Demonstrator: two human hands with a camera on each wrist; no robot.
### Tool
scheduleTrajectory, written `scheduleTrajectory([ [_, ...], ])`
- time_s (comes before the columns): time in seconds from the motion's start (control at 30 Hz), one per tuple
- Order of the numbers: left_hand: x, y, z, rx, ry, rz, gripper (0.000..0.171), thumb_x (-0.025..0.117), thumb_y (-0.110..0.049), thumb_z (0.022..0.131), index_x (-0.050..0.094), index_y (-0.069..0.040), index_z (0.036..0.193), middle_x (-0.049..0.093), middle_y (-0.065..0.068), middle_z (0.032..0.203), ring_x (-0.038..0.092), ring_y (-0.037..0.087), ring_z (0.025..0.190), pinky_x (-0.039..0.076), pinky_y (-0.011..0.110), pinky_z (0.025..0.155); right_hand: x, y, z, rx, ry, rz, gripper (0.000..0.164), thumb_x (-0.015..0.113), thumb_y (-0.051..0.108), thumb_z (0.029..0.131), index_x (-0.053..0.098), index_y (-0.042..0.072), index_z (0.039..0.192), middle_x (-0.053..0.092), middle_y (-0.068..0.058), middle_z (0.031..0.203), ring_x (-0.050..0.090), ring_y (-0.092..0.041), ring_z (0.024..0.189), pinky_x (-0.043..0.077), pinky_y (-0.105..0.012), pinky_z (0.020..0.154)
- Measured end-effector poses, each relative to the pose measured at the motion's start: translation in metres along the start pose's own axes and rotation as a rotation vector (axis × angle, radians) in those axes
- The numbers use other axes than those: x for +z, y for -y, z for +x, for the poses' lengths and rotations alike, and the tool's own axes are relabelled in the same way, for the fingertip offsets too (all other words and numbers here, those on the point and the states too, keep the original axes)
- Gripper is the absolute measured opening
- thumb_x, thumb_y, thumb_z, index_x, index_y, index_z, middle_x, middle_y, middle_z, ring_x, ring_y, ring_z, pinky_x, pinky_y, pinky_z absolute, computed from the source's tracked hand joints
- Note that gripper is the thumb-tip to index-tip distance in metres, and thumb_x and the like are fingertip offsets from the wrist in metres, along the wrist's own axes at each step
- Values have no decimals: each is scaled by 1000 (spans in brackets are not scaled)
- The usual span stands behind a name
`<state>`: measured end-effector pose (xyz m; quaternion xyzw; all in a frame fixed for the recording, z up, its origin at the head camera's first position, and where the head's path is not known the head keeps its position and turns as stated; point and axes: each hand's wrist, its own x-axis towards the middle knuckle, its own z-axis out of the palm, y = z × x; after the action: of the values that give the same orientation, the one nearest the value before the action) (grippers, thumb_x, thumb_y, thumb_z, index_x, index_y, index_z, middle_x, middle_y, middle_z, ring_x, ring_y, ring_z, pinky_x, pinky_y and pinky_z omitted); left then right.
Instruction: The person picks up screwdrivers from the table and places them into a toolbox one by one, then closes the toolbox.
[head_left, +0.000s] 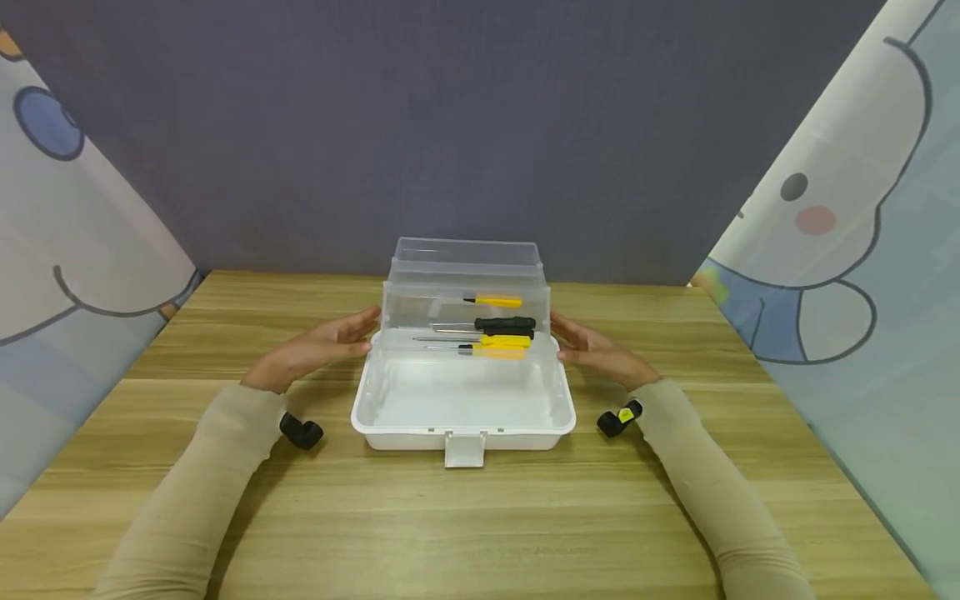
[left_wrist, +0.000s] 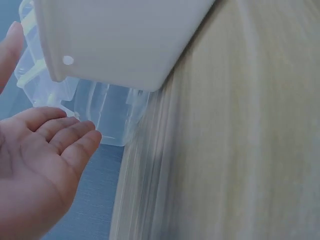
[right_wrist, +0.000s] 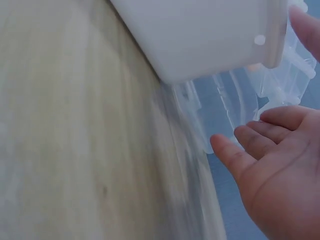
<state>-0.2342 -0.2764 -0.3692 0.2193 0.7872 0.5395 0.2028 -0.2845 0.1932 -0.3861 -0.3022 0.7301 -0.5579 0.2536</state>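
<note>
A white toolbox (head_left: pixel 462 400) stands with its clear lid (head_left: pixel 467 252) raised and its clear upper tray (head_left: pixel 420 308) swung up toward the back. Several screwdrivers lie in the tray; one has a black handle (head_left: pixel 506 322), another a yellow handle (head_left: pixel 507 340). At the toolbox's left rear corner is my left hand (head_left: pixel 330 342), fingers extended and thumb near the rim. My right hand (head_left: pixel 596 350) mirrors it at the right rear corner. Both wrist views show loosely bent fingers beside the toolbox wall (left_wrist: pixel 120 40); I cannot tell whether they touch it.
Under the toolbox is a wood-grain table (head_left: pixel 450 525). A dark grey panel (head_left: pixel 465 125) rises behind the table's back edge. Cartoon-printed cloths (head_left: pixel 847 250) border both sides. Each wrist carries a small black camera mount (head_left: pixel 302 431).
</note>
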Motion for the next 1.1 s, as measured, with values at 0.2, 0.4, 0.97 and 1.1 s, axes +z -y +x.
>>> scheduleTrajectory([
  [0.2,1,4,1,17,1,-15,77,54,-17,97,2,-2,151,4,17,157,4,34,143,11,53,111,0,-8,2,9,27,-1,75,56,21,96,8,13,153,8,-6,159,6,-26,145,17,-50,111],
  [0.4,2,8,3,6,9,-25,77,53,-17,97,-1,-1,150,3,19,156,3,36,143,13,53,110,1,-13,3,-10,49,22,72,53,20,97,8,14,153,7,-5,159,7,-26,145,19,-50,111],
  [0.97,4,15,7,-6,3,-81,76,55,-16,96,5,-2,151,7,17,157,9,35,142,16,51,110,4,-9,0,6,6,48,74,54,16,97,6,12,153,5,-6,159,7,-28,144,15,-50,111],
  [1.1,5,17,6,-10,-5,-83,75,55,-15,96,5,0,150,6,18,157,8,36,142,16,51,109,7,-8,-1,9,-8,32,74,54,15,96,6,13,153,4,-5,159,5,-26,145,16,-49,111],
])
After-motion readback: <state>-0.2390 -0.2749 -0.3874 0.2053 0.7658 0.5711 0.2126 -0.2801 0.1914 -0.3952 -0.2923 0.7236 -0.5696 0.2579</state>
